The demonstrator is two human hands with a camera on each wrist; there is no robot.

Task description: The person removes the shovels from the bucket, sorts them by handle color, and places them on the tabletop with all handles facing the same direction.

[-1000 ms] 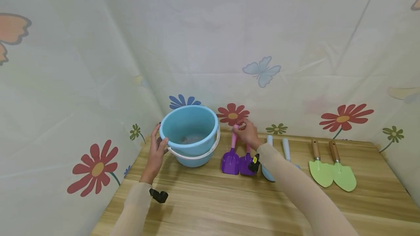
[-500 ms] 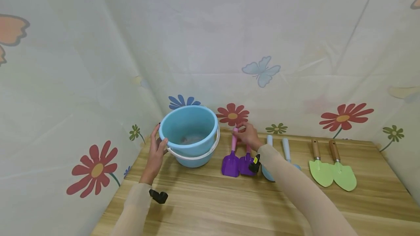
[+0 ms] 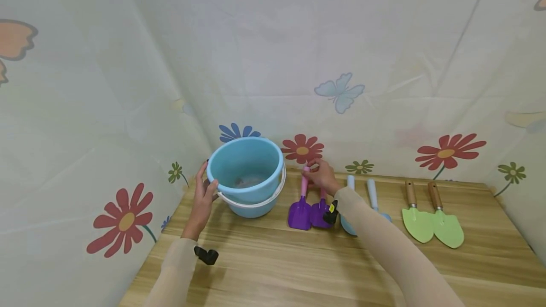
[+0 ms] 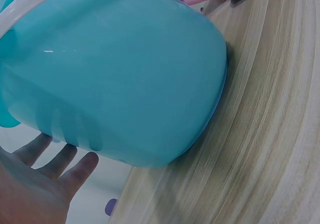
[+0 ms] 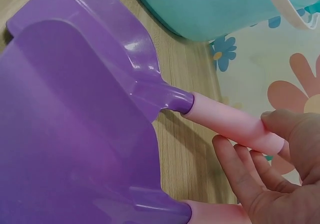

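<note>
My left hand (image 3: 203, 198) holds the light blue bucket (image 3: 255, 209), thumb at the rim and fingers against the outer wall. In the left wrist view, several fingertips (image 4: 82, 166) touch the bucket's side. My right hand (image 3: 323, 175) pinches the pink handle (image 5: 232, 123) of a purple shovel (image 3: 300, 215) that lies just right of the bucket. A second purple shovel (image 3: 320, 215) lies beside it, its pink handle partly hidden beneath the right hand. In the right wrist view, the thumb is on top of the handle and the fingers are beneath.
Two light blue tools with pale handles (image 3: 372, 194) lie to the right, partly covered by my right forearm. Two green trowels (image 3: 448, 231) with wooden handles lie farther right. A flower-printed curtain (image 3: 273, 60) backs the wooden table (image 3: 273, 269). The bucket's white handle (image 3: 256, 204) hangs down in front.
Since a second ago, my right hand and the pinched shovel have shifted slightly toward me. The left hand and the bucket have stayed in place.
</note>
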